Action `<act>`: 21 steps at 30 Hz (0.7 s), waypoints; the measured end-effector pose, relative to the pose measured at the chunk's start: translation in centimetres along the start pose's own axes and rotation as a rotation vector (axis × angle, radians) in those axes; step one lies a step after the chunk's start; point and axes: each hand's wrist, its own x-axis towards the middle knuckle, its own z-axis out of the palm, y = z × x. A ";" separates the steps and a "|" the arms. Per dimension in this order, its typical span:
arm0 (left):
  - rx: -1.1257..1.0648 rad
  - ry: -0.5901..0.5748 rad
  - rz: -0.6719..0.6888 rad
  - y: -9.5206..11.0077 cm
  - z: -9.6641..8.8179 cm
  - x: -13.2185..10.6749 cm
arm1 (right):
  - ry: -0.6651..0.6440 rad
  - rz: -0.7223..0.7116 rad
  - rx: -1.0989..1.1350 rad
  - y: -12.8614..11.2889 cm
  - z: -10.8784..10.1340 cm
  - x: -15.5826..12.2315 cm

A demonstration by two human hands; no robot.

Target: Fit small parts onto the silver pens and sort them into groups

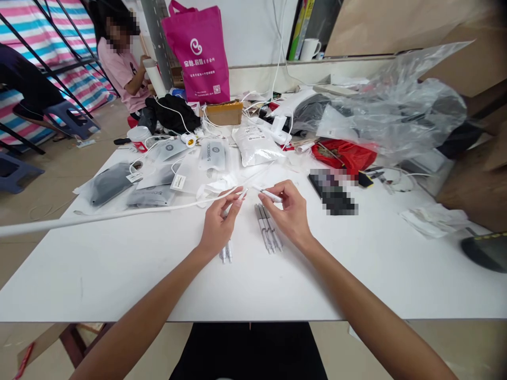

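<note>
My left hand (219, 219) is closed, thumb and fingertips pinching a small slim whitish piece (243, 194) that looks like a pen part. In my right hand (292, 211) a white pen barrel (271, 196) lies between thumb and fingers, its end pointing toward the left hand. The two pieces are a short gap apart. Just below the right hand, several grey-and-clear pens (268, 229) lie side by side on the white table (158, 274). The ends of more clear pens (226, 253) stick out beneath my left hand, which covers the rest.
A white cable (119, 216) stretches from the left edge toward my left hand. Packaged pouches (150, 196) and a white packet (257, 145) lie beyond. A dark phone-like object (332, 191), a red bag (344, 155) and clear plastic (412, 105) are at right. A person (122, 68) sits back left.
</note>
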 end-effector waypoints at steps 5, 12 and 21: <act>-0.023 0.005 -0.011 0.0 0.0 0.0 | -0.096 -0.021 -0.002 -0.3 0.1 -0.4; -0.100 -0.030 -0.180 -0.1 0.3 -0.3 | -0.173 -0.186 -0.114 0.1 0.5 -0.9; -0.199 -0.016 -0.237 1.1 0.6 -0.1 | -0.118 -0.369 -0.239 -0.2 0.2 -1.3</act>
